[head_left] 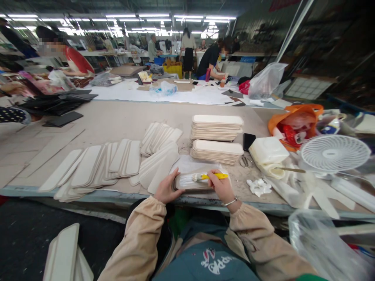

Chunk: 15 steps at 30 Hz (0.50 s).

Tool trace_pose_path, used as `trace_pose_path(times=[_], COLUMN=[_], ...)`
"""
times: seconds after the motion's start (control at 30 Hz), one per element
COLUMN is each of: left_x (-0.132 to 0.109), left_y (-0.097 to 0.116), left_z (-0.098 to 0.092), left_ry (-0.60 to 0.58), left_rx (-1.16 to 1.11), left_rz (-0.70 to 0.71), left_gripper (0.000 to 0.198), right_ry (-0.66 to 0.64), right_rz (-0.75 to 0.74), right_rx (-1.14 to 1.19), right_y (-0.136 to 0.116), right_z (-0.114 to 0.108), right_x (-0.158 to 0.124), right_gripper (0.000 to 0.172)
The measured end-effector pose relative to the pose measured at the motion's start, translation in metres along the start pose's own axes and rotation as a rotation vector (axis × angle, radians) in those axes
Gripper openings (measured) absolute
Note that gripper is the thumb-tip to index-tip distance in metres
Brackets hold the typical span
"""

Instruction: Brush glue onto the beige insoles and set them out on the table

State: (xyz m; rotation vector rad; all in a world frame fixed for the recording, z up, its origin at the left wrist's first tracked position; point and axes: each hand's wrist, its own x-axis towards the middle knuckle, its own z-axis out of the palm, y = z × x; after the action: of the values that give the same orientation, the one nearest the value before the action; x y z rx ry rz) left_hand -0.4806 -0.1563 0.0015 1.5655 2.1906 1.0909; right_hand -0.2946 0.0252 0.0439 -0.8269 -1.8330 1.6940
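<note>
two hands: both at work near the tabletop's (117,113) front edge, around its middle.
left hand (168,188): at the left end of the worked panel (187,182); thumb and fingers parted around its near-left corner, steadying it, not wrapped around.
right hand (220,185): fingers closed on the yellow handle of the brush (216,176); white bristle end down on the panel.
worked panel: long, pale, rounded corners, wet-looking white streaks on top; lies close to the front edge, seemingly on more panels.
handling: probably light, thin, fairly stiff; coated face likely slick or tacky, smears easily. best held by the rims or bare end corners.
brush handling: looks light; hold at handle, clear of bristles.
stacked panels (217,120): two neat piles, one behind the other, beyond the hands, farther from the front edge.
fanned panels (90,164): overlapping rows left of the hands, some at the front edge.
right side: scissors (246,161), dark phone-like slab (249,141), white container (271,150), crumpled white scraps (259,187); round white grille (335,153) and orange bag (295,117) toward the tabletop's right edge.
</note>
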Motion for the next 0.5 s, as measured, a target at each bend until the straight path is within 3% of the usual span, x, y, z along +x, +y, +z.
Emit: trace_pose_path(times=[0.17,0.3,0.4,0.5], left_x=[0.001,0.000,-0.002,-0.004], left_y=[0.004,0.004,0.003,0.000], left_z=[-0.001,0.000,-0.002,-0.008], left_ry=[0.021,0.033,0.055,0.195], left_rx=[0.012,0.021,0.032,0.091], left_rz=[0.014,0.033,0.048,0.006], left_gripper=[0.088,0.084,0.082,0.066], right_ry=[0.166,0.319,0.404,0.455], right_rz=[-0.011,-0.022,-0.050,-0.080], right_rx=[-0.102,-0.049,0.046,0.182], right_y=[-0.007,-0.012,-0.015,-0.015], right_z=[-0.057,-0.094,-0.111,-0.117], right_x=[-0.008,-0.018,-0.025,-0.031], right_gripper=[0.035,0.036,0.036,0.036])
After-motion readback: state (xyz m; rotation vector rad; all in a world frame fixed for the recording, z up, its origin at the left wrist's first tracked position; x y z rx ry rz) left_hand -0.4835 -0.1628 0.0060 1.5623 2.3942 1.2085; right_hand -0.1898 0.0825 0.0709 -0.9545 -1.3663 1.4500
